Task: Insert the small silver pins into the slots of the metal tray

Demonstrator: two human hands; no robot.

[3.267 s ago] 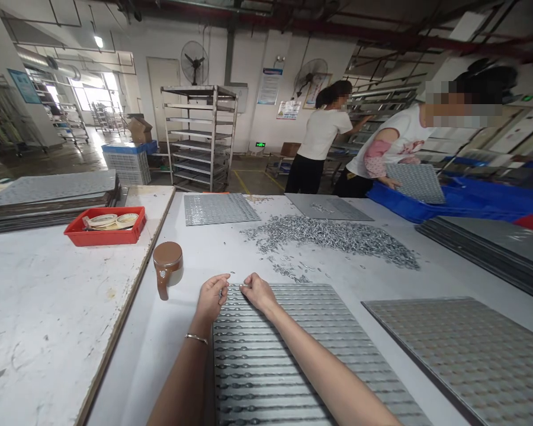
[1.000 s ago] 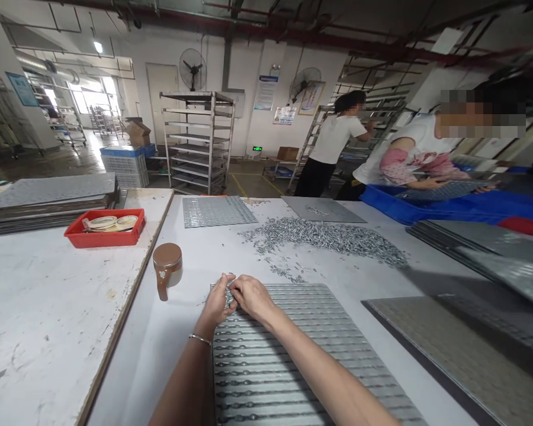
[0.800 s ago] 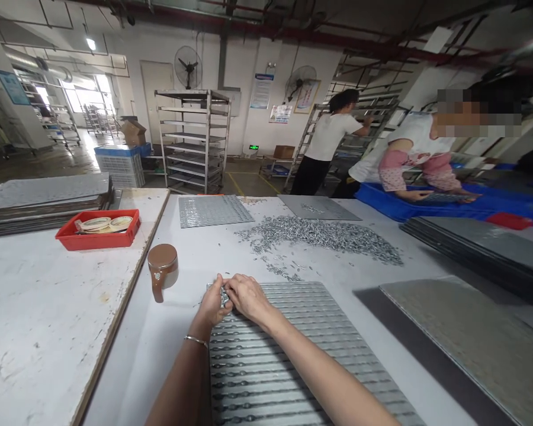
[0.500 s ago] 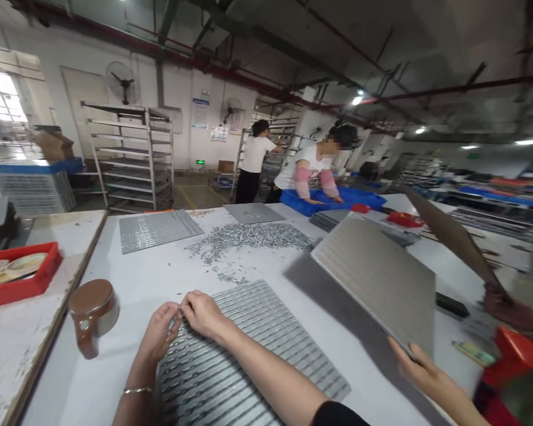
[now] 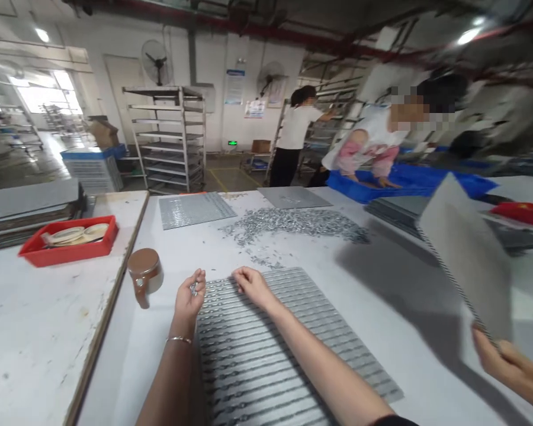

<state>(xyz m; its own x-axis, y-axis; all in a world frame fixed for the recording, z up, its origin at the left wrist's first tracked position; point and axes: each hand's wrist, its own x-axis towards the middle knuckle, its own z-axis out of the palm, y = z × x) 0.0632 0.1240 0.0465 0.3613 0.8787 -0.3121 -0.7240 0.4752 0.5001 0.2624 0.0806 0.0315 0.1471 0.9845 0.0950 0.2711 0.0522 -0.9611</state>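
**Left hand full, right hand at the top edge of the board**

So your left hand [image 5: 190,296] is curled up around some small shiny silver metal-looking pieces [image 5: 193,289], tucked between palm and fingers, right beside the top left corner of the flat grey ribbed board [image 5: 249,346]. Your right hand [image 5: 252,286] has its fingers bunched together over that board's top edge, a bit in from the corner. Can't tell if there's a piece pinched in there, too small and blurry.

The board lies flat on the white tabletop [image 5: 177,248] under your right forearm, with shiny bumps along the left ends of its ribs. The loose heap of silvery bits [image 5: 299,225] is past its far edge, well apart from your fingers. Brown round lidded mug [image 5: 144,266] sits left of your left hand.
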